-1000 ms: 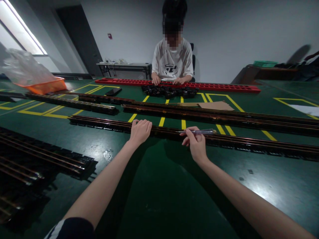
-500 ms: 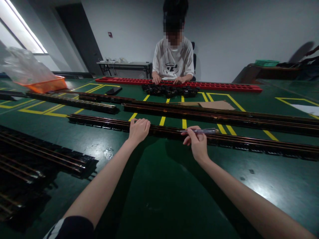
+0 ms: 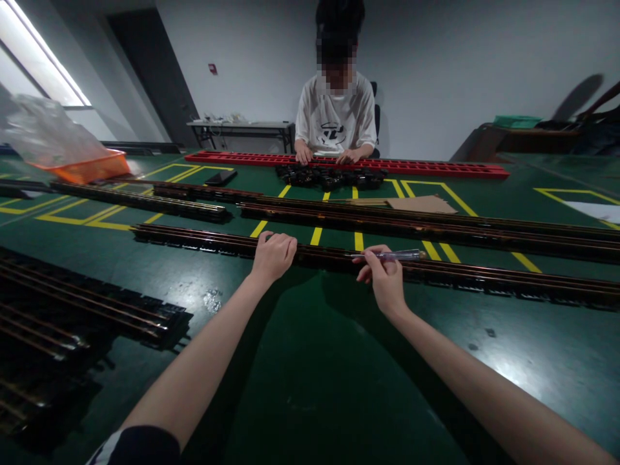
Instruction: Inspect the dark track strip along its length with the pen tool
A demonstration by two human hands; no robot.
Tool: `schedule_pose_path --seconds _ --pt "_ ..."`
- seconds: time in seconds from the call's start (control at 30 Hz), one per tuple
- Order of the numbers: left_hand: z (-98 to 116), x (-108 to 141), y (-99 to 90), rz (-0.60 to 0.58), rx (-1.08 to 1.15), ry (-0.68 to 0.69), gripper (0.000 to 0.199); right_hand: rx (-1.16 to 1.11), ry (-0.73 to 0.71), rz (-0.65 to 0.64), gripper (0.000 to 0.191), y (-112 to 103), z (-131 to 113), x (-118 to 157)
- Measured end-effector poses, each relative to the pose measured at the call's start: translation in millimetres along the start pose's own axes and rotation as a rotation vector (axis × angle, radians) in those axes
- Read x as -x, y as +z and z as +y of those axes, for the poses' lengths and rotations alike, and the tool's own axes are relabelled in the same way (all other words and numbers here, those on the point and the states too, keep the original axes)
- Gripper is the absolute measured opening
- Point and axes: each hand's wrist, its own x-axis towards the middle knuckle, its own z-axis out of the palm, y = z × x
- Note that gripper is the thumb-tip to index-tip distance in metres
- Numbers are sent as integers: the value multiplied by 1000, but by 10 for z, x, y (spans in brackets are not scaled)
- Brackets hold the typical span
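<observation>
A long dark strip with copper-coloured lines (image 3: pixel 465 274) runs across the green table (image 3: pixel 310 361) in front of me. My left hand (image 3: pixel 275 255) rests on this strip left of the middle, its fingers curled over the edge; whether it grips the strip is hard to see. Over the same strip, further right, my right hand (image 3: pixel 382 274) is closed round a screwdriver with a clear handle (image 3: pixel 400 256). The tool lies nearly level, and its thin tip points left towards my left hand.
Beyond lie more dark strips (image 3: pixel 436 226), brown cardboard (image 3: pixel 421 205), a phone (image 3: pixel 221 177), black parts (image 3: pixel 334 175) and a red rack (image 3: pixel 436 168). A person (image 3: pixel 336 123) sits opposite, hands at the rack. Strips (image 3: pixel 97 297) and an orange basket (image 3: pixel 92 168) are at left.
My left hand has shifted slightly to the right along the strip. My right hand and the screwdriver have hardly moved.
</observation>
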Motion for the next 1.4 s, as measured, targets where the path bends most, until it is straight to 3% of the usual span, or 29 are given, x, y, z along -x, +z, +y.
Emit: schedule_pose_path --seconds 0.23,0.87,1.4 --pt "45 -1 14 -30 41 78 44 -16 8 10 21 7 2 -8" --pt "67 -31 -21 -48 -4 -41 46 -11 17 2 17 5 -10 -11" --pt "-51 -38 33 52 -38 -169 53 -4 14 74 19 12 -14 0"
